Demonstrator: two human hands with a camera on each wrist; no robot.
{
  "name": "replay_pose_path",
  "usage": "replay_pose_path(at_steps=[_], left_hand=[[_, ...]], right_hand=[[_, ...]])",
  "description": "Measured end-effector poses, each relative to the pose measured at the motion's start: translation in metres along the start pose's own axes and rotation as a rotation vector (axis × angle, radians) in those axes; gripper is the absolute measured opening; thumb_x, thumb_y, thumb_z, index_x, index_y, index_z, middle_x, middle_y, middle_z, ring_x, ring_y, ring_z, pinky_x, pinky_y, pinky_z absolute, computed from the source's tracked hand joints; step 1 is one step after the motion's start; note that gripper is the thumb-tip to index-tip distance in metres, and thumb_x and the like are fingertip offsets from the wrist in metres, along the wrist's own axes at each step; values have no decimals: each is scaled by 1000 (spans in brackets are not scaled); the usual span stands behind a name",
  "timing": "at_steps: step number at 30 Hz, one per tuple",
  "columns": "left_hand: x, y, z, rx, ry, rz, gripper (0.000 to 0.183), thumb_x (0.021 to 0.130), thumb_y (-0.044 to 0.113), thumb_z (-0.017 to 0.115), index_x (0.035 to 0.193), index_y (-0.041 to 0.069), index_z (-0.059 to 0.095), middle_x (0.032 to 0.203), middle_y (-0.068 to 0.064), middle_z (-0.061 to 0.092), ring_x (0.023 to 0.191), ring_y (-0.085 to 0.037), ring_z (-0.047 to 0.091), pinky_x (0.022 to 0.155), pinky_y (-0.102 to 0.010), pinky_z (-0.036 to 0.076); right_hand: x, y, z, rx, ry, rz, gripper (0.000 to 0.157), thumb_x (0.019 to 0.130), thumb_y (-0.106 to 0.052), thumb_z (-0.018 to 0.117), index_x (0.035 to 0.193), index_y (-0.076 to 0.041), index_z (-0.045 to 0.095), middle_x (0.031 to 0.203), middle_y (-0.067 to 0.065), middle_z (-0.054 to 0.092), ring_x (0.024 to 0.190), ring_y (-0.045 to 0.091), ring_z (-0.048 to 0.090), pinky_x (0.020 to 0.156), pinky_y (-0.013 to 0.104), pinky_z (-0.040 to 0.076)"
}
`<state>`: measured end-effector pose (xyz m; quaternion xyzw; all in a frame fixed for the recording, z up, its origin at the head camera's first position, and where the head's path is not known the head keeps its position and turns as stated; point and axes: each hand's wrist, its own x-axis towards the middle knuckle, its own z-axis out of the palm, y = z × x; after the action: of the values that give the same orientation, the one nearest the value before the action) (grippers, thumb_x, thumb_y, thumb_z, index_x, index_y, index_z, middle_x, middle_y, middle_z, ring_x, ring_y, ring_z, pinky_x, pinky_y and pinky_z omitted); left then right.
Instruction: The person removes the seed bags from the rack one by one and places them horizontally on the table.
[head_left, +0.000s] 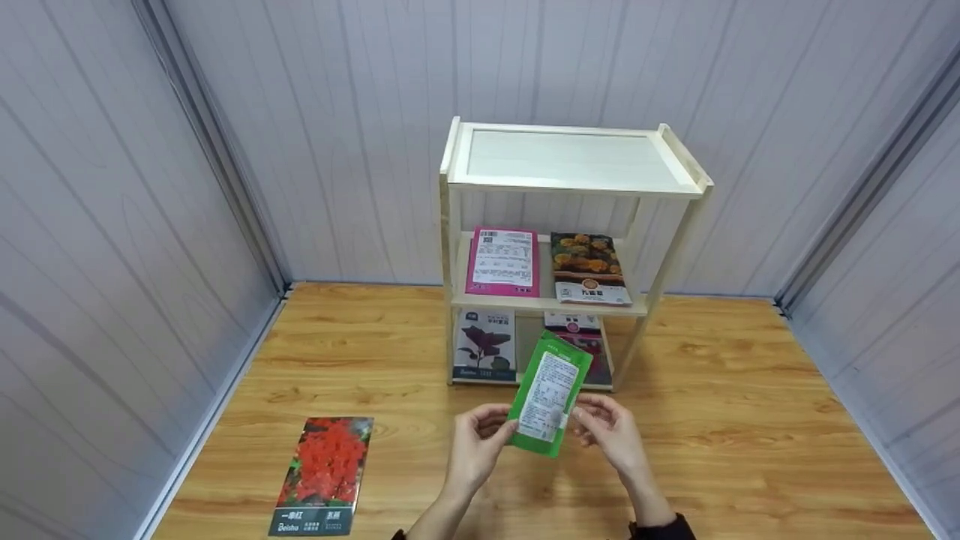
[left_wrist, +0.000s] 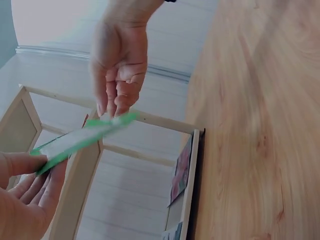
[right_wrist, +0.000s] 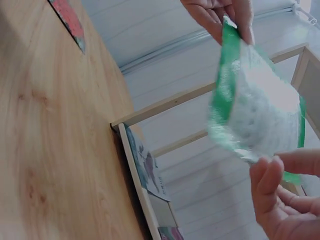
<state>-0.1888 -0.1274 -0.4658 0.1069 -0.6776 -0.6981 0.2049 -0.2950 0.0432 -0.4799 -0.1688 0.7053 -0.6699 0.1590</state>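
A green seed packet [head_left: 549,394] with a white printed text panel is held up in front of the shelf, tilted. My left hand [head_left: 478,450] pinches its lower left edge, thumb on the printed side. At the opposite edge, the thumb and fingertips of my right hand [head_left: 606,433] pinch the packet; the right wrist view shows these fingertips [right_wrist: 267,172] right at its border. On the table to the left lies a seed packet with red flowers [head_left: 324,472], picture side up.
A small pale wooden shelf [head_left: 574,187] stands behind the hands. Its middle tier bears a pink packet [head_left: 502,262] and an orange-flower packet [head_left: 590,268]. The bottom tier bears a dark-leaf packet [head_left: 486,345] and another packet [head_left: 598,364], partly covered by the green one. White panel walls enclose the table.
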Motion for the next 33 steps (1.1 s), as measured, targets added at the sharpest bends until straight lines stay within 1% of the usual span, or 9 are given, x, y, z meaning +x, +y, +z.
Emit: replay_pose_path(at_steps=[4, 9, 15, 19, 22, 26, 29, 31, 33], left_hand=[[-2, -2, 3, 96, 33, 46, 12, 76, -9, 61, 88, -10, 63, 81, -18, 65, 71, -23, 62, 63, -25, 52], [-7, -6, 6, 224, 58, 149, 10, 77, -4, 63, 86, -3, 67, 80, -11, 66, 69, -20, 63, 61, -21, 51], [-9, -15, 9, 408, 117, 416, 14, 74, -10, 64, 81, 1, 69, 76, -7, 67, 68, -13, 63, 61, -21, 51], [-9, -20, 11, 484, 154, 590, 19, 68, -13, 67, 77, 2, 70, 77, -5, 67, 71, -14, 63, 65, -20, 51], [-9, -24, 13, 543, 171, 695, 23, 62, -15, 70, 77, 3, 70, 79, -4, 67, 72, -15, 63, 68, -17, 49], [-10, -27, 15, 662, 180, 826, 27, 58, -14, 72, 79, 4, 70, 82, -3, 65, 74, -14, 62, 69, -16, 49], [-10, -29, 17, 755, 174, 927, 26, 59, -10, 71, 80, 5, 70, 84, -2, 64, 75, -13, 61, 69, -20, 49], [-10, -30, 18, 796, 165, 981, 23, 61, -7, 69, 81, 5, 70, 84, -2, 64, 77, -13, 60, 69, -22, 49], [-10, -31, 20, 826, 155, 1016, 21, 63, -5, 68, 81, 5, 69, 84, -2, 63, 77, -13, 60, 69, -22, 48]], right_hand=[[-4, -8, 5, -26, 49, -53, 31, 85, -2, 55, 112, 13, 47, 93, 16, 55, 69, 13, 57, 56, 28, 50], [-10, -19, 12, -9, 38, -124, 34, 87, -4, 54, 114, 14, 46, 103, 26, 52, 77, 16, 58, 61, 30, 51], [-17, -27, 18, 56, 8, -115, 44, 87, -6, 55, 122, 16, 39, 114, 27, 50, 90, 19, 58, 71, 30, 51], [-18, -25, 20, 105, -25, -130, 48, 88, -6, 54, 124, 18, 34, 117, 30, 47, 93, 18, 58, 74, 31, 51], [-13, -9, 17, 170, -57, -215, 48, 87, -9, 56, 120, 20, 36, 112, 32, 50, 92, 25, 59, 73, 35, 51], [25, 73, 3, 257, -58, -326, 32, 87, -8, 55, 113, 10, 47, 102, 26, 58, 88, 31, 60, 69, 42, 51], [53, 132, -6, 293, -38, -355, 26, 88, -4, 52, 112, 6, 49, 100, 24, 60, 87, 33, 60, 69, 45, 51], [39, 103, -1, 324, -45, -376, 26, 88, -3, 51, 112, 8, 50, 99, 25, 60, 88, 31, 60, 71, 41, 51], [31, 89, 1, 348, -62, -392, 26, 89, -1, 49, 112, 11, 49, 99, 24, 60, 88, 30, 60, 70, 38, 52]])
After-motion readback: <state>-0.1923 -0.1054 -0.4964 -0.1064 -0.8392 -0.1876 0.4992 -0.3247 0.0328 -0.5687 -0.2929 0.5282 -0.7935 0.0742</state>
